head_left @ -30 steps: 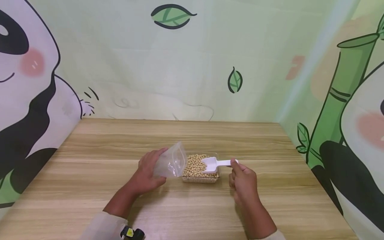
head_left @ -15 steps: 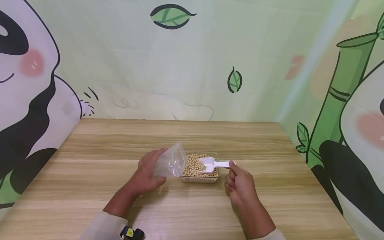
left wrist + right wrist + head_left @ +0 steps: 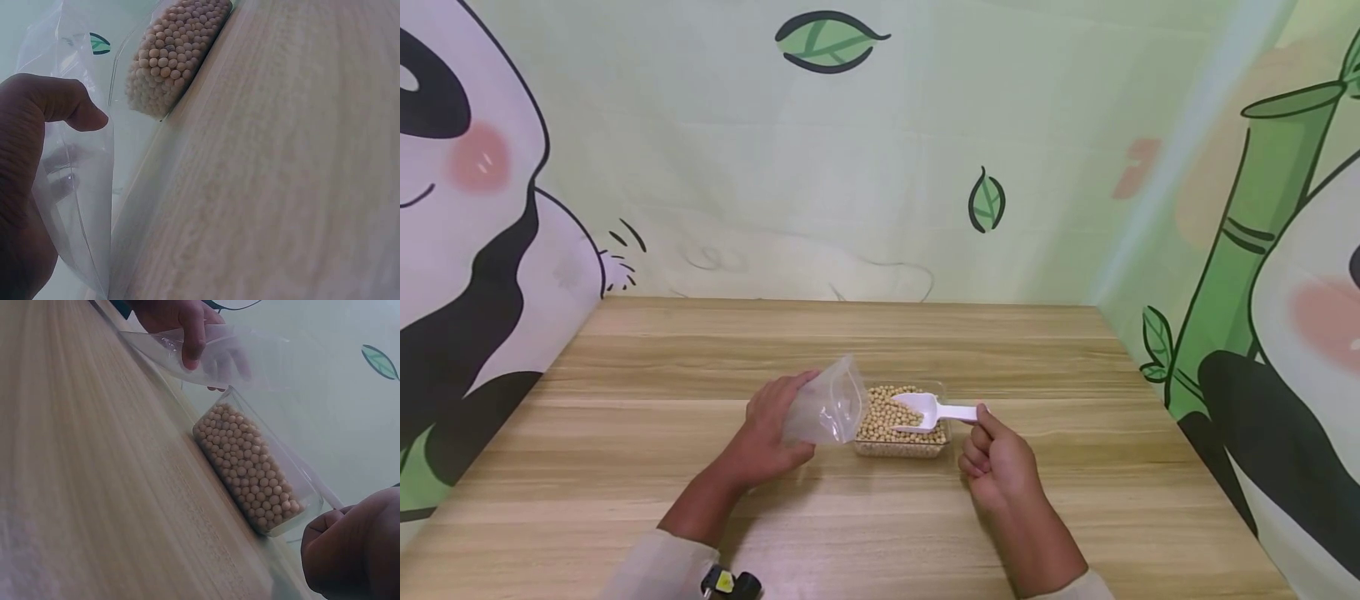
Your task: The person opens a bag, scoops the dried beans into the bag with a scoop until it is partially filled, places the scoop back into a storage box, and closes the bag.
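Note:
My left hand [image 3: 769,429] grips a clear plastic bag [image 3: 829,407], its mouth tilted toward a clear plastic box [image 3: 898,450]. In the left wrist view the thumb [image 3: 72,103] lies bent across the side of the bag. Round beige soybeans [image 3: 883,412] fill much of the box. My right hand [image 3: 1003,458] pinches the handle of a white scoop [image 3: 925,410], whose front edge is among the beans. Some beans lie in the scoop. In the right wrist view the box [image 3: 250,465] stands on the table between both hands, and the scoop is mostly hidden.
The wooden table [image 3: 700,350] reaches back to a printed wall [image 3: 737,167] with leaves, bamboo and pandas. A small black device [image 3: 730,582] sits at the left sleeve.
My right hand has moved a little left, pushing the scoop further over the beans, and more beans lie in its bowl. The left hand and bag have stayed in place.

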Motion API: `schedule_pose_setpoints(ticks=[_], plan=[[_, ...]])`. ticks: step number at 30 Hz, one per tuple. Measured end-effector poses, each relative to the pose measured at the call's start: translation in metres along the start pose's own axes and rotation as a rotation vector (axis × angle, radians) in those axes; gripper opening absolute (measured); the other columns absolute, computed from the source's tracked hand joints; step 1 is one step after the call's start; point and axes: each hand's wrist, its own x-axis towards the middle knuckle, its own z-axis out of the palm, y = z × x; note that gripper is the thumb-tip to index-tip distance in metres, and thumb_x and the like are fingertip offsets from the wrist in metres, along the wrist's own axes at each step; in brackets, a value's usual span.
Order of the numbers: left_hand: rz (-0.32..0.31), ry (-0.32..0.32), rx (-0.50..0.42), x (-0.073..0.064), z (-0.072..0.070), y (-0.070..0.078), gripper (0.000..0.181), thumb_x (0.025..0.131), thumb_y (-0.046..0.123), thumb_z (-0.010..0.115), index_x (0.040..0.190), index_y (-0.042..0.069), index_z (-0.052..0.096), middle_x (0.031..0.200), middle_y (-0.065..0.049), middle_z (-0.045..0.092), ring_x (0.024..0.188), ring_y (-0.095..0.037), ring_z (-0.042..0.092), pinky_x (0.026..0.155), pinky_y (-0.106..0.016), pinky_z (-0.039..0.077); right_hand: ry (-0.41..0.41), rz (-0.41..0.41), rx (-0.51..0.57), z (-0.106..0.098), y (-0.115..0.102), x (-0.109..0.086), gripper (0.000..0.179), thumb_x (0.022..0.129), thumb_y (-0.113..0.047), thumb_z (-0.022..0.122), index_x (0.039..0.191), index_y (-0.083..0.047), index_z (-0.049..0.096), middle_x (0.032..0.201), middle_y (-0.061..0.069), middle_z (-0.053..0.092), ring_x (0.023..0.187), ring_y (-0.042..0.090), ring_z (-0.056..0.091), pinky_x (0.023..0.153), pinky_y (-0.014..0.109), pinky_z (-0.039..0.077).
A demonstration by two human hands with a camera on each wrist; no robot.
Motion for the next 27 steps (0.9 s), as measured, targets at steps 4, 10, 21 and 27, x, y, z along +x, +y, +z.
schedule_pose_setpoints(ticks=[4, 10, 21, 27], plan=[[-0.049, -0.043, 0.015, 0.001, -0.003, 0.005, 0.093, 0.07, 0.015, 0.077, 0.158, 0.01, 0.049, 0.136, -0.013, 0.065, 0.125, -0.036, 0.052, 0.11, -0.063, 0.031, -0.008, 0.001, 0.025, -0.001, -0.001, 0.0, 0.045, 0.119, -0.026, 0.04, 0.086, -0.011, 0.067, 0.057, -0.01, 0.021, 0.052, 0.007, 0.016, 0.055, 0.023, 0.014], [-0.036, -0.029, 0.008, 0.001, -0.002, 0.005, 0.094, 0.069, 0.016, 0.078, 0.158, 0.01, 0.049, 0.134, -0.013, 0.065, 0.123, -0.036, 0.053, 0.109, -0.063, 0.032, 0.018, -0.007, 0.054, -0.002, -0.003, 0.002, 0.047, 0.119, -0.027, 0.04, 0.086, -0.01, 0.068, 0.055, -0.011, 0.024, 0.049, 0.005, 0.019, 0.054, 0.022, 0.015], [0.038, 0.014, 0.034, -0.002, 0.004, -0.007, 0.094, 0.069, 0.018, 0.076, 0.159, 0.014, 0.048, 0.13, -0.011, 0.065, 0.122, -0.034, 0.053, 0.106, -0.06, 0.033, 0.008, 0.008, 0.103, -0.003, -0.005, 0.002, 0.046, 0.119, -0.027, 0.038, 0.086, -0.01, 0.064, 0.054, -0.01, 0.024, 0.048, 0.006, 0.022, 0.055, 0.021, 0.016], [0.045, 0.014, 0.006, -0.002, 0.004, -0.009, 0.095, 0.069, 0.018, 0.077, 0.16, 0.016, 0.049, 0.129, -0.012, 0.065, 0.122, -0.037, 0.053, 0.106, -0.064, 0.032, -0.004, 0.017, 0.123, -0.003, -0.006, 0.002, 0.047, 0.12, -0.028, 0.036, 0.085, -0.011, 0.064, 0.055, -0.009, 0.022, 0.048, 0.006, 0.02, 0.056, 0.021, 0.015]])
